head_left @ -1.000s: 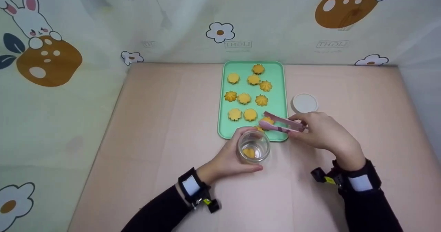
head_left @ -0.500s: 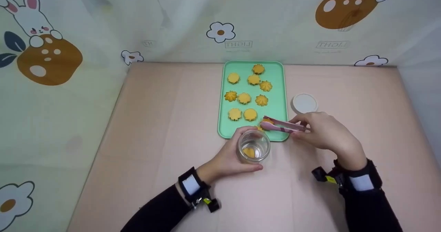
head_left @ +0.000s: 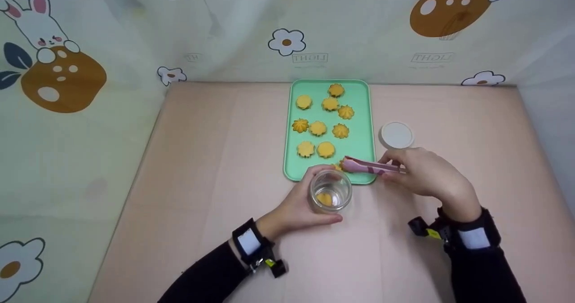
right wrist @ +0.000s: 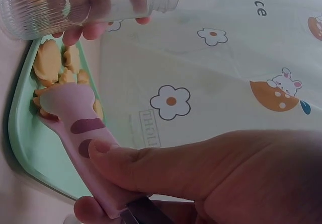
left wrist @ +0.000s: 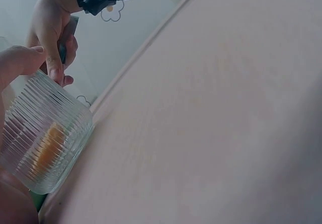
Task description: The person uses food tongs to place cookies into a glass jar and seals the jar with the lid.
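My left hand grips a ribbed glass jar, its mouth facing up in the head view, over the near edge of the green tray. One yellow cookie lies at the bottom of the jar. My right hand pinches pink tongs between thumb and fingers. The tongs' arms are squeezed nearly together at the tray's near right corner, with a cookie between their tips, mostly covered by the paw-shaped end. Another cookie peeks out behind the jar's rim.
The green tray holds several flower-shaped cookies in loose rows. A round white lid lies on the table right of the tray, close beyond my right hand. A patterned curtain rises behind the table.
The tongs' arms have come together on the cookie at the tray's near right, and their tips have shifted slightly toward me. My left hand and the jar stay in place.
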### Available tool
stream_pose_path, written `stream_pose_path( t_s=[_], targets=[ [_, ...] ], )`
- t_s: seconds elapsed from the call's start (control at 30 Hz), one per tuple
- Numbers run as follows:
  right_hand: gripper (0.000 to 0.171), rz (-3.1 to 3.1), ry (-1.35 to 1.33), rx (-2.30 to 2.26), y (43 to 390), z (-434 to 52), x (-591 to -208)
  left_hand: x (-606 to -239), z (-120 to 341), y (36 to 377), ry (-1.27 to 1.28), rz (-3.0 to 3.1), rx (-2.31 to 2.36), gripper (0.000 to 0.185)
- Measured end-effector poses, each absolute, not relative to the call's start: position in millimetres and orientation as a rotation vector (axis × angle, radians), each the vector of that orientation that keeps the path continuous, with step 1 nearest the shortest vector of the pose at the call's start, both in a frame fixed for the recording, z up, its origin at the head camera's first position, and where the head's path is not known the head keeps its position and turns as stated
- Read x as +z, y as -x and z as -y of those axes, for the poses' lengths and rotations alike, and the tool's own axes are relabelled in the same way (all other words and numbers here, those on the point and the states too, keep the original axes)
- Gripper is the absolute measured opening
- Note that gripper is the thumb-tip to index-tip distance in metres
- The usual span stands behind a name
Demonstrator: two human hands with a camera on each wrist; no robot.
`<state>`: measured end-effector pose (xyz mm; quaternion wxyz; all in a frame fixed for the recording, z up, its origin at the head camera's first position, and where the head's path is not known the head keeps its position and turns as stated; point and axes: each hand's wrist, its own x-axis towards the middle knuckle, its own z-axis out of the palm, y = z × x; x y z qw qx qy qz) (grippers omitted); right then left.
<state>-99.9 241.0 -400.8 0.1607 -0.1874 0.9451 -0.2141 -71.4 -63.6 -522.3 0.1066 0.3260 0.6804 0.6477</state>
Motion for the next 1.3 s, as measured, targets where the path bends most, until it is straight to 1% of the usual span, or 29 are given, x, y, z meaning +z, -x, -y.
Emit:
stream_pose_path(
  t_s=[0.17,0.37,0.47,0.57,0.67,0.8,0.87,1.07,1.3],
  targets=[
    [0.015,-2.749,0.556,-0.61,102.8,-240.5,-402.8,-521.9,63.5,71.5,-0.971,-1.999,1.916,0.1],
    [0.024,-2.878,0.562,-0.711,110.7,-240.6,-406.7,-522.2,62.4,73.0,-0.997,-1.978,1.93,0.1],
    [0.024,-2.974,0.59,-0.8,112.8,-240.9,-407.9,-523.4,62.3,73.3,-0.996,-1.985,1.923,0.1],
    [0.021,-3.071,0.683,-0.877,112.3,-242.1,-407.6,-523.7,63.1,73.0,-0.986,-2.001,1.908,0.1],
    [0.017,-3.082,0.878,-0.956,110.9,-245.3,-404.4,-523.7,63.8,72.5,-0.975,-2.015,1.898,0.101],
    [0.019,-2.961,1.177,-1.029,105.7,-251.2,-395.9,-522.8,63.7,71.2,-0.955,-2.022,1.885,0.102],
    [0.021,-2.913,1.266,-1.025,100.9,-253.0,-390.9,-522.3,63.7,70.2,-0.935,-2.03,1.871,0.102],
    [0.021,-2.916,1.309,-0.932,86.1,-251.1,-377.1,-523.3,64.7,69.5,-0.881,-2.056,1.843,0.101],
    [0.021,-2.902,1.363,-0.882,72.8,-244.0,-368.0,-526.3,64.8,71.3,-0.921,-2.034,1.86,0.102]
  ],
)
